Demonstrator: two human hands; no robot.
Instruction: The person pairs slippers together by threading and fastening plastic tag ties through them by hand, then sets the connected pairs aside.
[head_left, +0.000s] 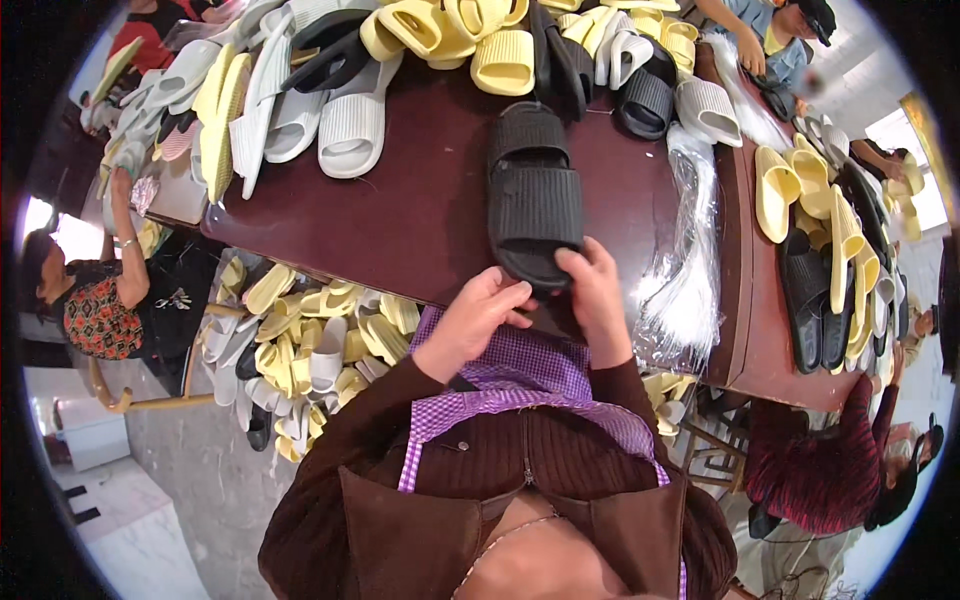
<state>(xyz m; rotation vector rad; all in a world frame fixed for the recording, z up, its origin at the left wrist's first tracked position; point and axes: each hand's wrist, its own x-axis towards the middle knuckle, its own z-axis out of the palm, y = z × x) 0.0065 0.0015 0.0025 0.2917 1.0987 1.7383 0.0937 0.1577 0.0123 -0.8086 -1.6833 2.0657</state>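
A pair of black slide sandals (537,215) lies overlapped on the dark red table (430,200), one strap beyond the other. My right hand (597,292) is closed on the near end, thumb on top and the other fingers mostly hidden beneath. Against the left side of that same end, my left hand (478,312) has its fingers curled in and its thumb along the edge. Ribbing runs across the nearer strap. At the table's far side are heaped yellow slides (503,62), grey slides (352,132) and black ones.
Clear plastic bags (685,270) lie in a stack to the right. More slides (777,190) cover the right-hand table. A large pile of slides (300,340) sits below the table at left. Several people work around me, one at left (105,310), another at right (815,465).
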